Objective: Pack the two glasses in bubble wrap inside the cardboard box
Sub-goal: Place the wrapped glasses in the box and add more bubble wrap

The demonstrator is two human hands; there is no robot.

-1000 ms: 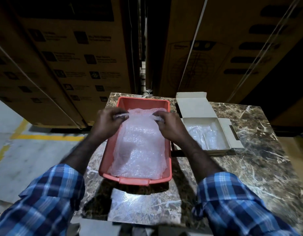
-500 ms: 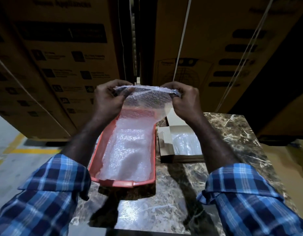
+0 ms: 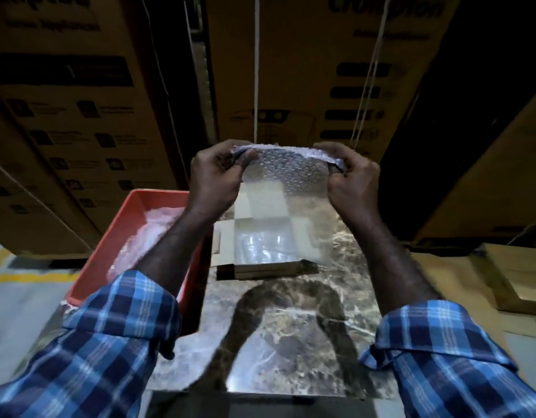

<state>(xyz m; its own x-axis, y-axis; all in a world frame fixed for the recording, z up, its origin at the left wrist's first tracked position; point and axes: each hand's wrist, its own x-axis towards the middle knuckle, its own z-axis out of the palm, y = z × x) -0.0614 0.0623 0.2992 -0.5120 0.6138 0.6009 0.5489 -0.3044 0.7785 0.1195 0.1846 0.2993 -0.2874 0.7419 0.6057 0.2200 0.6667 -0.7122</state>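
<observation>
Both hands raised at about 12 o'clock of centre, level with each other and apart, each pinching a top corner of one bubble wrap sheet [image 3: 291,176]: left hand [image 3: 214,176] has thumb and fingers curled on the left corner, right hand [image 3: 352,179] clamped on the right corner. Sheet hangs down taut between them like a curtain, likely held this way to spread it flat and check its width before it goes down. Directly below and behind the sheet, seen through it, the open cardboard box [image 3: 260,267] sits on the marble table [image 3: 291,342], lid flap folded back toward 12 o'clock; the sheet is apparently lined up over the box so it can be lowered straight in. Something clear and shiny lies inside the box, probably the glasses or earlier wrap, too blurred through the plastic to tell. At 9 o'clock the red tray [image 3: 134,218] sits just beside the box, more bubble wrap stock [image 3: 146,236] piled in it, kept near for easy reach. Tall stacked cartons [image 3: 79,116] fill the background at 12 o'clock; a flat cardboard piece [image 3: 520,276] lies at 3 o'clock. Judged step: placing a wrap layer over the box contents; packing is not finished, box unclosed.
</observation>
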